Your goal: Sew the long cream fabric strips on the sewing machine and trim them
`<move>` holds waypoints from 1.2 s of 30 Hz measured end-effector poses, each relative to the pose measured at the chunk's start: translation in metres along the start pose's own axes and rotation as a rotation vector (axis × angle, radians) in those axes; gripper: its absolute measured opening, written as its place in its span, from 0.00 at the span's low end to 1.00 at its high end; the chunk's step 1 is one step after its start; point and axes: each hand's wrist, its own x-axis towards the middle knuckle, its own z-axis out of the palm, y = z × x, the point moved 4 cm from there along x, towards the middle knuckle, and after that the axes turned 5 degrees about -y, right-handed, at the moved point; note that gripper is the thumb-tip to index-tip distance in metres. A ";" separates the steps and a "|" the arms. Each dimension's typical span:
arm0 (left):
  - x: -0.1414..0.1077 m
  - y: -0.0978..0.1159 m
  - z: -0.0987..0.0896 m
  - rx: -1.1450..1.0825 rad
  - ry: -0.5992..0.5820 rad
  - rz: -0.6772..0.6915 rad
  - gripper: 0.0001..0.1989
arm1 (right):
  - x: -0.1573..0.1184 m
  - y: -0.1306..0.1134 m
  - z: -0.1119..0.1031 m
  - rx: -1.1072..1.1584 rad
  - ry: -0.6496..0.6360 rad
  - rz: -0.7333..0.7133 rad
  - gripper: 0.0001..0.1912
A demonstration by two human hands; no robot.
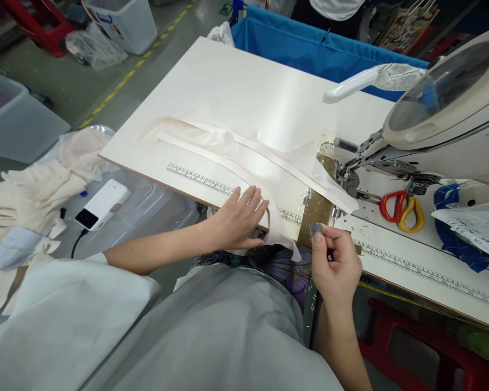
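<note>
My left hand (pixel 240 220) lies with fingers spread on a strip of pale pink fabric (pixel 215 142) at the table's front edge. A loose end of that fabric hangs over the edge to the right of the fingers. In my right hand (pixel 339 266) a small flat grey piece, metal-looking (pixel 315 228), is pinched between thumb and fingers, its exact kind unclear. The fabric runs in a long curve across the white table (pixel 167 87). Its right end lies beside the presser foot of the sewing machine (pixel 350 176).
Red-and-yellow-handled scissors (pixel 403 210) lie by the machine, near blue cloth (pixel 450 239) and papers (pixel 481 225). A blue fabric bin (pixel 277 46) stands behind the table. At left, a white device (pixel 102 205) rests on a clear plastic bin (pixel 146 217) beside gathered cream fabric (pixel 41 195).
</note>
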 end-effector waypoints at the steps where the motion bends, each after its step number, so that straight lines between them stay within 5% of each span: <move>1: 0.002 -0.005 0.000 -0.015 0.004 -0.020 0.45 | -0.003 -0.004 0.001 0.013 0.019 -0.009 0.11; 9: 0.000 -0.015 -0.003 -0.066 -0.006 0.111 0.37 | -0.015 -0.024 0.050 0.086 -0.090 -0.227 0.09; 14: -0.003 -0.005 -0.001 -0.010 -0.005 0.128 0.40 | 0.012 0.003 0.041 -0.241 0.015 -0.279 0.09; 18: 0.000 0.006 0.001 0.002 0.017 0.036 0.43 | 0.041 0.018 0.031 -0.444 -0.031 -0.295 0.12; 26: 0.000 0.008 0.003 0.024 0.048 0.018 0.42 | 0.066 -0.009 0.071 -0.284 -0.288 -0.398 0.13; 36: 0.001 0.007 0.001 0.042 0.102 0.015 0.41 | 0.080 -0.011 0.089 -0.329 -0.348 -0.423 0.13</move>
